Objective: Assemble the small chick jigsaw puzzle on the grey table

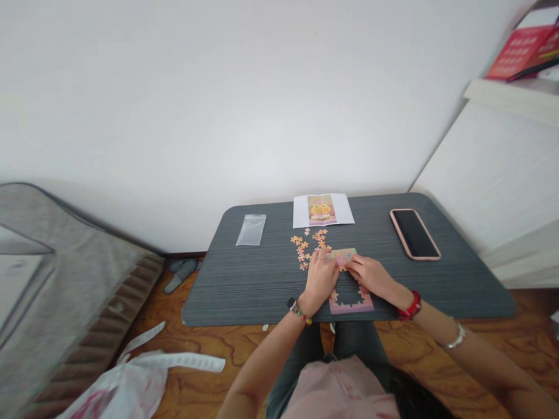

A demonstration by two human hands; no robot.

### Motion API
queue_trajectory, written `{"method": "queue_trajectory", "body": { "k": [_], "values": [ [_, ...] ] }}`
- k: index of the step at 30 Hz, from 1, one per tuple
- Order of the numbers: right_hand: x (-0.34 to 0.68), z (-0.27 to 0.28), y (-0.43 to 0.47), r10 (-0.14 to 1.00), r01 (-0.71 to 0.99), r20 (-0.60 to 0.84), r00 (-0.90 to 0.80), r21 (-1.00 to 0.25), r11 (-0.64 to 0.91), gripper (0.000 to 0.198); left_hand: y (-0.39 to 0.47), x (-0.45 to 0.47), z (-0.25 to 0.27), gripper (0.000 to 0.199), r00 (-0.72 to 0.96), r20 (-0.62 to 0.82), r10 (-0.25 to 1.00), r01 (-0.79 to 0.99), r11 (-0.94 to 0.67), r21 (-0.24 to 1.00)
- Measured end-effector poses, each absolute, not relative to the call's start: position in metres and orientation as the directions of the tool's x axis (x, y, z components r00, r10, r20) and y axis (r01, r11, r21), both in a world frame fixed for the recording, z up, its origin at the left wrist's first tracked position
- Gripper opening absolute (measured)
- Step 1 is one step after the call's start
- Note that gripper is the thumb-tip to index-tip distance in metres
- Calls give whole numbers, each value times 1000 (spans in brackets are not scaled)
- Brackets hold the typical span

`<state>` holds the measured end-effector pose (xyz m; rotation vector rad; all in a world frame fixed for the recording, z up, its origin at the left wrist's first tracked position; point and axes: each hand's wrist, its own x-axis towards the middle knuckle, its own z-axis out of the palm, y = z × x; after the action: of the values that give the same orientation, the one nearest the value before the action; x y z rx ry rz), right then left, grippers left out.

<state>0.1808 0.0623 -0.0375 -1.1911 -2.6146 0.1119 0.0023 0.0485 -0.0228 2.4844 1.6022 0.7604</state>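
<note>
One jigsaw puzzle [351,308], partly assembled, near edge of one desk [244,285], right in front of the person. Upper rows filled, border runs down the sides and along the bottom, one large gap in the middle, grey desk showing through. Two hands on it: left hand [322,273] over its upper left, right hand [369,274] over its upper right, fingers bunched narrow and touching the puzzle; cannot tell if either pinches a piece. One ring on the left hand, one beaded bracelet [301,311] at that wrist; right arm has one red band [410,305] and one silver bangle [457,336].

Loose pieces [301,250], orange and pink, roughly two dozen, some overlapping, exact count unclear, scattered just left of and beyond the puzzle. One creased sheet [322,210] with one printed yellow picture behind them. One clear zip bag [252,230] at far left, one phone [416,234] at far right, dark screen, pink edge.

Floor, left: two grey slippers [181,274], one white plastic bag [131,387].
</note>
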Motion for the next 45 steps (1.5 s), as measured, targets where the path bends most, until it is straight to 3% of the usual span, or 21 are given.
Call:
{"method": "queue_trajectory", "body": {
  "k": [11, 25, 27, 30, 35, 39, 45],
  "values": [
    [180, -38, 59, 726, 739, 225, -650, -36, 673, 26, 49, 3, -21, 12, 345, 341, 875, 801, -463, 378],
    [178, -29, 49, 688, 700, 195, -699, -8, 714, 24, 36, -4, -22, 22, 503, 303, 809, 780, -576, 244],
    [179, -28, 49, 699, 704, 197, -687, -58, 708, 23, 36, -6, -22, 23, 506, 295, 811, 774, -577, 259],
    [185, -26, 54, 731, 693, 245, -637, -234, 682, 23, 40, -10, -21, 20, 469, 318, 824, 760, -560, 330],
    [199, -13, 75, 798, 653, 332, -503, -458, 602, 23, 50, -31, -17, 19, 295, 384, 875, 777, -454, 437],
    [201, -3, 96, 806, 650, 297, -512, -480, 589, 22, 55, -63, -16, 16, 161, 388, 908, 839, -332, 430],
    [189, -1, 132, 735, 623, 108, -670, -458, 635, 21, 47, -100, -20, 15, 77, 352, 933, 900, -217, 379]
  ]
}}
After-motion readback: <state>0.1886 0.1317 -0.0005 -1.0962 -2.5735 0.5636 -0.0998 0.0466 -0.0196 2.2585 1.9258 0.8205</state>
